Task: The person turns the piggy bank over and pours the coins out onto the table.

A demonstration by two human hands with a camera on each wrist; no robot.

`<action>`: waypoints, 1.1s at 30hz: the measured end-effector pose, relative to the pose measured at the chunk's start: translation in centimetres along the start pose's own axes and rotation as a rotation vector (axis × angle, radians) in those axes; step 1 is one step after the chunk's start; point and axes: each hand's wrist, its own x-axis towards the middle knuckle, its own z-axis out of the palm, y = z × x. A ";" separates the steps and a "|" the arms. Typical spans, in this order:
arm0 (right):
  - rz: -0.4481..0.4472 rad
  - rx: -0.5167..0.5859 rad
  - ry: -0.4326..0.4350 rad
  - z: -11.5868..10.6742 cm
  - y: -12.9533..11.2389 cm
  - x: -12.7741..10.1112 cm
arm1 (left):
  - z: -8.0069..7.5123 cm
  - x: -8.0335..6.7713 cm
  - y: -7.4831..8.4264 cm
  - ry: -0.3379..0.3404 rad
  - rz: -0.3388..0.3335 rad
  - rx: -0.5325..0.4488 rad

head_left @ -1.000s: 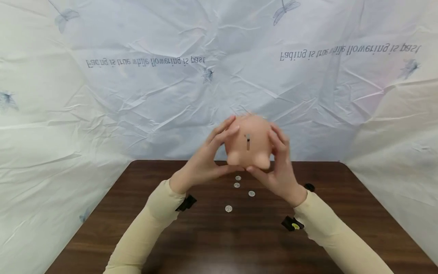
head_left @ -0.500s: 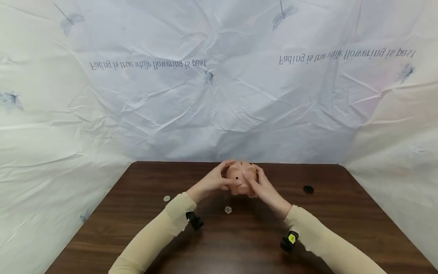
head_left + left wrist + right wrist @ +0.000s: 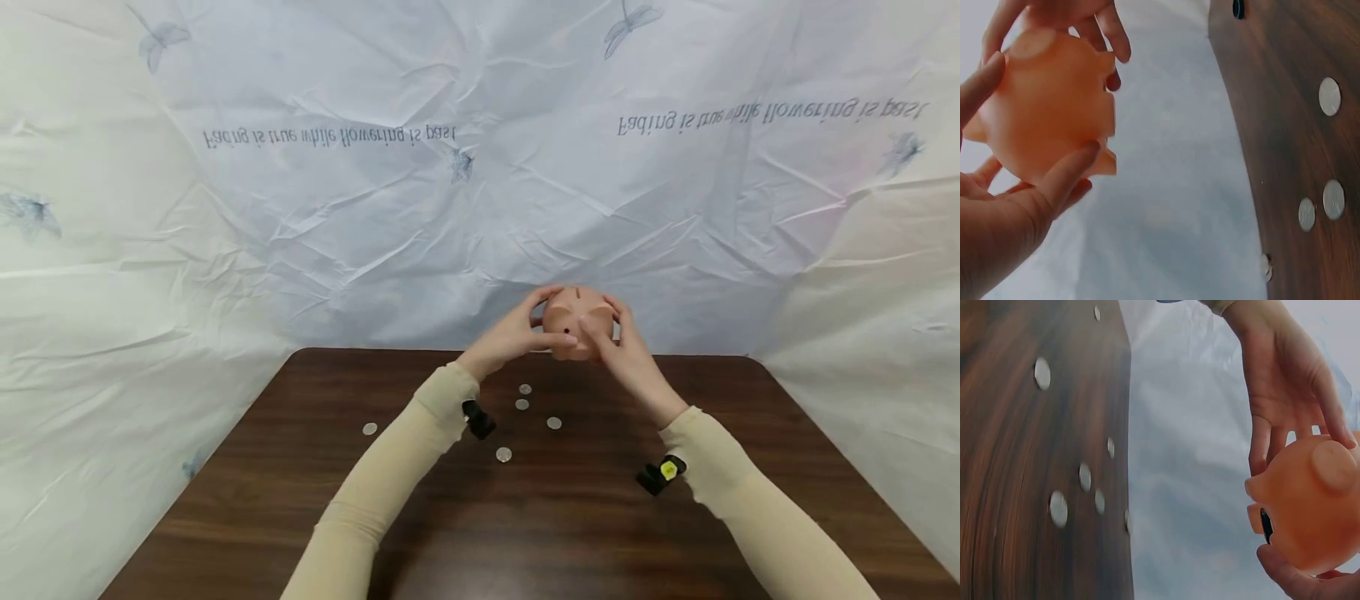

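Piggy bank [image 3: 577,323] held up above the desk's [image 3: 750,517] far edge — left hand [image 3: 517,333] and right hand [image 3: 626,354] both curled round it. Coins [image 3: 523,405] lie loose below. I'd keep the grip even on both sides and the bank over the desk.

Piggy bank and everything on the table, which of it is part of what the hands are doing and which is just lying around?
In hand:
- round orange plastic piggy bank, held above the table by left hand and right hand
- small silver coins on the table below it

Lying about:
- dark brown wooden table
- crumpled white printed backdrop sheet
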 end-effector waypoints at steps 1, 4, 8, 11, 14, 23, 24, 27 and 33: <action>0.010 -0.008 0.004 -0.4 0.4 0.0 | 0.3 0.5 -0.3 -0.008 0.002 -0.016; 0.027 -0.004 0.017 -1.1 1.4 -0.1 | 1.3 1.7 -1.3 -0.017 0.015 -0.059; 0.035 0.003 0.045 -1.5 2.8 -0.3 | 2.4 2.5 -2.8 -0.021 0.014 -0.079; 0.064 0.019 0.044 -1.5 4.0 -0.6 | 3.1 2.8 -3.9 -0.035 0.000 -0.069; 0.090 0.042 0.035 -1.4 5.4 -1.0 | 3.6 3.0 -5.1 -0.058 -0.021 -0.071; 0.174 0.029 0.025 -0.4 8.2 -1.8 | 4.3 3.0 -8.1 -0.112 -0.120 -0.077; 0.187 0.028 0.022 -0.3 8.4 -1.9 | 4.3 3.0 -8.3 -0.118 -0.132 -0.071; 0.218 0.032 0.008 -0.1 8.6 -2.0 | 4.3 2.8 -8.7 -0.127 -0.165 -0.060; 0.266 0.068 -0.029 -0.4 9.0 -1.9 | 4.7 3.0 -8.8 -0.158 -0.207 -0.050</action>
